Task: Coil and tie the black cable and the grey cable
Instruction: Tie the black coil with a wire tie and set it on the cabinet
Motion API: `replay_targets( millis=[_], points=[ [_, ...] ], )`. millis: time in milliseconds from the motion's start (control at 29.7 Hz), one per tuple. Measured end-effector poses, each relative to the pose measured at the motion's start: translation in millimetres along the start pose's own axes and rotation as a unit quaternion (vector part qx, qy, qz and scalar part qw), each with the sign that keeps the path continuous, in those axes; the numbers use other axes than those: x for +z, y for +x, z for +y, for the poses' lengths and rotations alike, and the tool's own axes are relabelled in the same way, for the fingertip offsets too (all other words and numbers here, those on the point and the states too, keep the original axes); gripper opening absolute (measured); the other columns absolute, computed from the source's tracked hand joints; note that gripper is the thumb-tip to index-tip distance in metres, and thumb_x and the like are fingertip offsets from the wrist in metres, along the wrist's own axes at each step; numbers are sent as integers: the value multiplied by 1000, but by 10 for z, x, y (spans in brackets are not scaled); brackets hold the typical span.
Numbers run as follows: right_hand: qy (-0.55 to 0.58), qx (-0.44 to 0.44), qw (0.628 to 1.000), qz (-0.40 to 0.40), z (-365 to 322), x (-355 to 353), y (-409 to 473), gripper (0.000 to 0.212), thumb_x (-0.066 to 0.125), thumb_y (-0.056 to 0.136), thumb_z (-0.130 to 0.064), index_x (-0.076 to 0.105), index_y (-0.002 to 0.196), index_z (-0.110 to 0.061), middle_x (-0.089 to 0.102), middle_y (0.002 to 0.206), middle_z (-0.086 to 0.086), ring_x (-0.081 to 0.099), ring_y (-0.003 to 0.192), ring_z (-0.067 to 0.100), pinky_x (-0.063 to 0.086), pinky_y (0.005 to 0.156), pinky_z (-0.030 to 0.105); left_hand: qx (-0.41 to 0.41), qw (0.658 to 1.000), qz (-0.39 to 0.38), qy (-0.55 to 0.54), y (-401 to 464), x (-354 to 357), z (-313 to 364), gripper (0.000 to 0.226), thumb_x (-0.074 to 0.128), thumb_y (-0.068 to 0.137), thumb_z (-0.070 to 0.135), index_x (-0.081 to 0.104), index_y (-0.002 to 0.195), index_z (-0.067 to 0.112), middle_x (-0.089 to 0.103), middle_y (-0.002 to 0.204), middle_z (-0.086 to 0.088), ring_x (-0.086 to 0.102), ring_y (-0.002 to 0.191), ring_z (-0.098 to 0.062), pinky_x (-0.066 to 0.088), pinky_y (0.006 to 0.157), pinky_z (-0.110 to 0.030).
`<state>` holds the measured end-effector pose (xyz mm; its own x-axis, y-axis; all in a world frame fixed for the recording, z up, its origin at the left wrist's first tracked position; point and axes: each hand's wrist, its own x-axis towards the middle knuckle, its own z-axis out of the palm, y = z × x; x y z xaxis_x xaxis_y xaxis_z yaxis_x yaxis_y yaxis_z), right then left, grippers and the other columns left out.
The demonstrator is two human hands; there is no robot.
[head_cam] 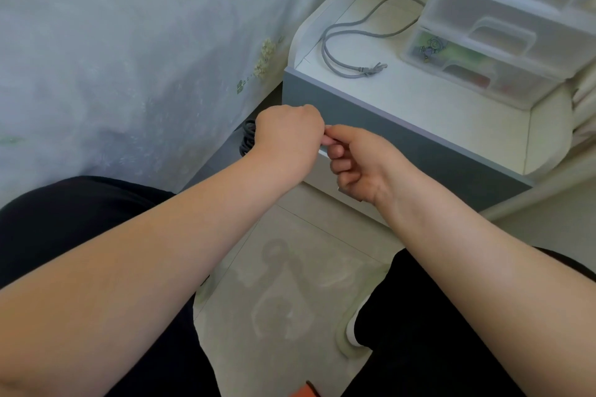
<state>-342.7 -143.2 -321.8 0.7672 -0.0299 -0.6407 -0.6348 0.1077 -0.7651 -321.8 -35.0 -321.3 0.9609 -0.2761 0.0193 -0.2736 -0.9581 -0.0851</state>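
Observation:
The black cable (247,138) is a coiled bundle, and only a few loops show left of my left hand (288,135), which grips it in a fist in front of the bedside table. My right hand (354,161) meets the left knuckles, its thumb and forefinger pinching a small part of the bundle that the hands hide. The grey cable (342,42) lies loose and uncoiled on the white top of the bedside table (419,113), its plug end toward the front edge, apart from both hands.
A translucent plastic drawer unit (503,26) stands at the table's back right, touching the grey cable. A bed with a pale floral cover (129,58) fills the left. My legs in black trousers frame a pale tiled floor (290,284).

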Motion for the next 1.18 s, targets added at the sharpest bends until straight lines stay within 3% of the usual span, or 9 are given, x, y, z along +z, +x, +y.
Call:
replay_targets(
  millis=[67,168,303,437,572,740,975,1042,1177],
  points=[
    [15,7,1000,-16,30,-2,-5,25,56,90,-30,60,69,-18,44,48,-9,31,39,4,18,33,14,9,1000,-9,-22,9,28,-8,14,51,87,6,39,86,14,43,75,-1,43,70,-23,20,46,-27],
    [-164,-105,981,2,-10,-63,-79,31,60,87,-44,68,75,-17,61,58,-8,47,47,7,34,42,17,18,998,-44,-48,53,23,-72,11,52,87,18,44,79,16,42,66,2,47,66,-21,31,52,-29],
    [-440,-321,838,24,-62,-242,-132,15,68,82,-39,62,88,-26,62,78,-16,55,68,3,44,62,22,55,990,-104,-81,137,-59,-244,16,54,83,28,47,76,15,51,71,-1,46,59,-17,32,48,-26],
    [-526,-519,670,71,-39,-335,-50,14,65,85,-25,65,99,-23,58,99,-8,52,74,12,45,62,31,86,977,-161,-106,130,-85,-280,15,59,80,28,53,80,14,58,75,-4,53,63,-21,36,50,-26],
    [-538,-592,594,88,-23,-311,-2,8,64,85,-22,66,90,-15,63,101,4,59,72,24,40,50,28,92,969,-196,-119,119,-80,-268,14,60,77,25,57,81,11,58,66,-4,52,58,-21,37,49,-26],
    [-539,-603,580,100,3,-278,-12,13,60,88,-25,68,96,-20,61,104,2,53,83,20,38,52,29,91,960,-228,-137,111,-117,-302,8,60,70,19,63,67,13,60,52,3,57,54,-19,41,51,-25],
    [-537,-693,469,104,54,-209,83,14,60,90,-13,71,85,-7,66,85,8,50,81,25,34,58,26,86,936,-291,-178,96,-89,-321,35,65,73,21,56,39,16,53,37,5,48,40,-11,40,50,-23],
    [-548,-679,475,115,94,-175,82,16,58,90,-14,70,84,-6,64,79,9,54,75,29,39,54,31,75,936,-296,-176,89,-93,-320,36,65,72,20,55,38,16,50,33,6,46,36,-9,38,48,-21],
    [-598,-554,556,165,125,-75,19,16,54,88,-16,64,82,-5,57,70,11,52,60,30,30,46,28,47,966,-222,-126,54,-61,-234,16,60,72,17,54,58,14,57,58,-1,54,58,-22,40,54,-26]
  ],
)
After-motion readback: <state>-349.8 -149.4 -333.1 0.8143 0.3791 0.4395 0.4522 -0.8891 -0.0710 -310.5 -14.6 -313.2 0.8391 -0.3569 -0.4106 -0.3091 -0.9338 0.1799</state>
